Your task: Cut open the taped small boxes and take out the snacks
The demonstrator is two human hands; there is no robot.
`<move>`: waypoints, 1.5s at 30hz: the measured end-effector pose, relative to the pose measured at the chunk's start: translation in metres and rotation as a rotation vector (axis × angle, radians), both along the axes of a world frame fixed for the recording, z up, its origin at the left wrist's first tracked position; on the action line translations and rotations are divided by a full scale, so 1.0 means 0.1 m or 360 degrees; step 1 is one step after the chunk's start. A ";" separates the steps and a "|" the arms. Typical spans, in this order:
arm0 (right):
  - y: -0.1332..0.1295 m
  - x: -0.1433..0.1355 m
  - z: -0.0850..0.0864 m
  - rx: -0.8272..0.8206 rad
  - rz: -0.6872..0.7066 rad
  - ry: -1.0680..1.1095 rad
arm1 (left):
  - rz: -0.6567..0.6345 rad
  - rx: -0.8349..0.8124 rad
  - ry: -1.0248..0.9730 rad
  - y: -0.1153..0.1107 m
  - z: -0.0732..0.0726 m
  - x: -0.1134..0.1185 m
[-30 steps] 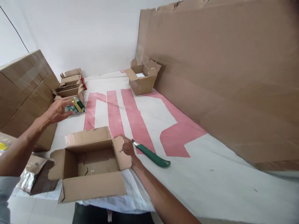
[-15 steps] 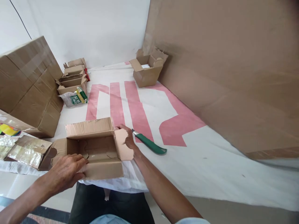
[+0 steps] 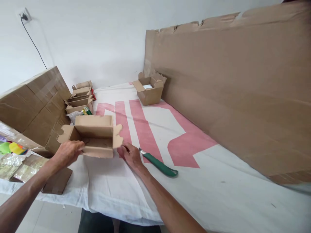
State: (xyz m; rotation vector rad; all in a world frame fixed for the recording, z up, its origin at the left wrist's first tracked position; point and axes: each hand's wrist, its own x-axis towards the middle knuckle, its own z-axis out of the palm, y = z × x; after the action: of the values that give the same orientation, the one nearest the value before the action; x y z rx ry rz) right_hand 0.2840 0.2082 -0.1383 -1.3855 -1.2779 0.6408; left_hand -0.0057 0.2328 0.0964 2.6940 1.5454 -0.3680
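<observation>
An open cardboard box [image 3: 97, 152] with raised flaps tilts above the white cloth. My left hand [image 3: 69, 152] grips its near left edge, thumb and fingers closed on the cardboard. My right hand [image 3: 132, 157] is just right of the box, beside its right flap; its fingers are curled, and whatever lies between them is hidden. A knife with a green handle [image 3: 161, 165] and a short blade lies on the cloth right of my right hand. The inside of the box shows only bare cardboard.
Several small open boxes [image 3: 81, 103] stand at back left beside a large carton [image 3: 41, 106]. Another open box [image 3: 150, 95] stands at the back near a tall cardboard sheet [image 3: 225, 84]. Taped cardboard [image 3: 29, 168] and coloured items [image 3: 17, 148] lie at left.
The box has moved away from the table's front edge, toward the back, with my left hand on it. My right hand has come out from behind the right flap. The view has tilted up.
</observation>
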 end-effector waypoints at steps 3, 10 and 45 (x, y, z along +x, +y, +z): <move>0.01 -0.02 0.01 0.0008 -0.0015 0.0018 | 0.0197 0.0158 0.0051 0.47 0.08 -0.21; 0.05 -0.03 0.02 0.0040 -0.0021 0.0053 | 0.0350 0.0266 -0.0029 1.26 -0.01 -0.60; 0.06 0.00 -0.04 0.0068 -0.0032 0.0010 | 0.0508 0.0454 0.0202 2.34 -0.31 -0.33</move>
State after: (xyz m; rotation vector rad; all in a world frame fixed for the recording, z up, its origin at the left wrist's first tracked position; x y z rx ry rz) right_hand 0.2838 0.2144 -0.1421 -1.3586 -1.2646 0.6001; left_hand -0.0385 0.4671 0.0652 2.5873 2.1760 -0.3351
